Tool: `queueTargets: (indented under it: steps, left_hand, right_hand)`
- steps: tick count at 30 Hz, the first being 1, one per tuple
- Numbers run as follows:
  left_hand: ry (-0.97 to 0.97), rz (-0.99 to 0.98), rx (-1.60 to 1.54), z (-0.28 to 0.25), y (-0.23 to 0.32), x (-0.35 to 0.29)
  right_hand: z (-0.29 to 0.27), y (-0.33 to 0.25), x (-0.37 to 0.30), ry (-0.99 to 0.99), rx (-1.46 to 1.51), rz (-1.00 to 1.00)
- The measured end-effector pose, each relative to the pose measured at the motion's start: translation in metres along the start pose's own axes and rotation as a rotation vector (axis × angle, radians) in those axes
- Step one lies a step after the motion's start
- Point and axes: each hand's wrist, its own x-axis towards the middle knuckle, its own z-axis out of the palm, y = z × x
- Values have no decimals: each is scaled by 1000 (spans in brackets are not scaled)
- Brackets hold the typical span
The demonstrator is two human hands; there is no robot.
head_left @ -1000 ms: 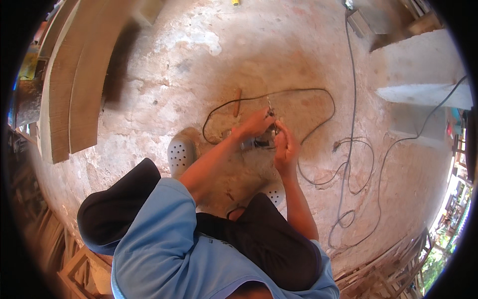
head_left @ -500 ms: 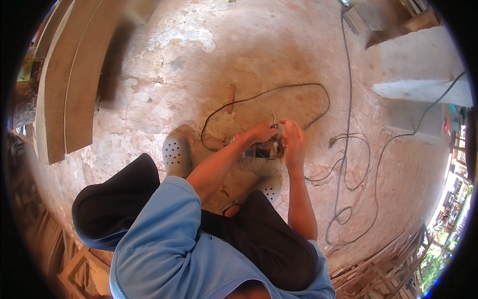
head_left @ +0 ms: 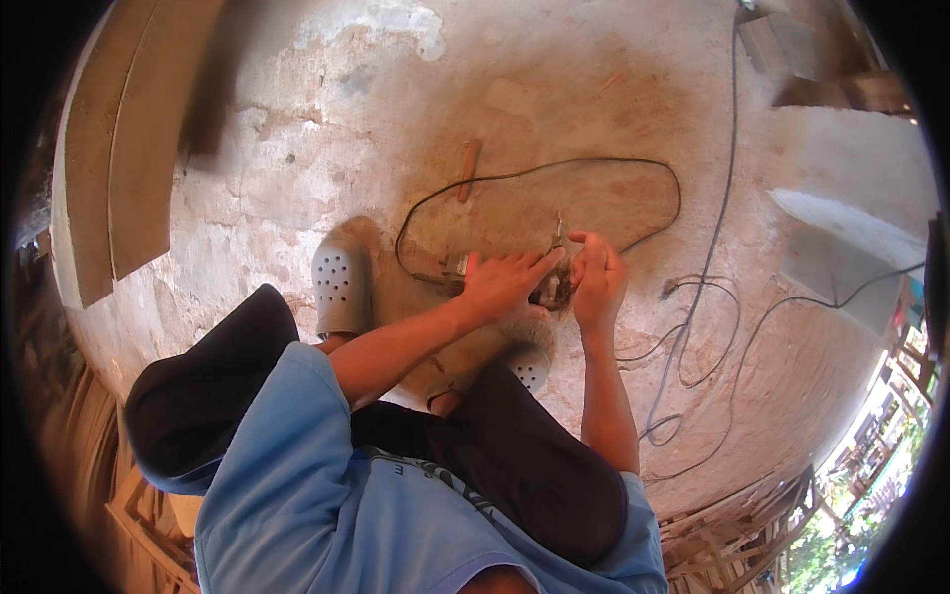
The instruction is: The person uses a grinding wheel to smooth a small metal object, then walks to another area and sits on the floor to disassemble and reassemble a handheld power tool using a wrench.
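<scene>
A small corded power tool (head_left: 456, 265), with a red part and a dark body, lies on the dusty floor between my feet. My left hand (head_left: 507, 285) is laid over the tool's body, fingers across the top and thumb on the near side, holding it. At the tool's right end my right hand (head_left: 600, 281) has its fingers curled in, the forefinger pointing toward a thin metal piece (head_left: 559, 226) that sticks up. What the right fingers hold is hidden. The tool's exact kind is mostly covered by my hands.
The tool's black cord (head_left: 554, 166) loops out beyond my hands, crossing a reddish-brown stick (head_left: 469, 170). More cable (head_left: 734, 148) runs and coils on the right. Thick wooden boards (head_left: 119, 148) stand at left, a pale block (head_left: 851, 158) at right. My grey clogs (head_left: 341, 282) flank the tool.
My left hand has slid back and spread over the tool's body, away from the thin metal piece. My right hand has curled its fingers more. The view has shifted slightly.
</scene>
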Motion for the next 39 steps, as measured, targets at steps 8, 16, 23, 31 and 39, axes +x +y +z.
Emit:
queueTargets:
  steps: [8,16,23,31,39]
  left_hand:
    - [-50,-6,36,6,-7,7]
    - [-85,-21,54,12,-7,10]
    - [-60,-50,54,-1,-1,6]
    - [-72,-28,42,-5,-10,13]
    - [-46,-22,-22,1,-15,14]
  right_hand:
    - [17,-3,39,88,216,145]
    - [22,30,101,116,60,323]
    - [21,20,88,140,-59,190]
    - [23,-16,49,120,-90,54]
    - [11,-23,4,179,34,-105]
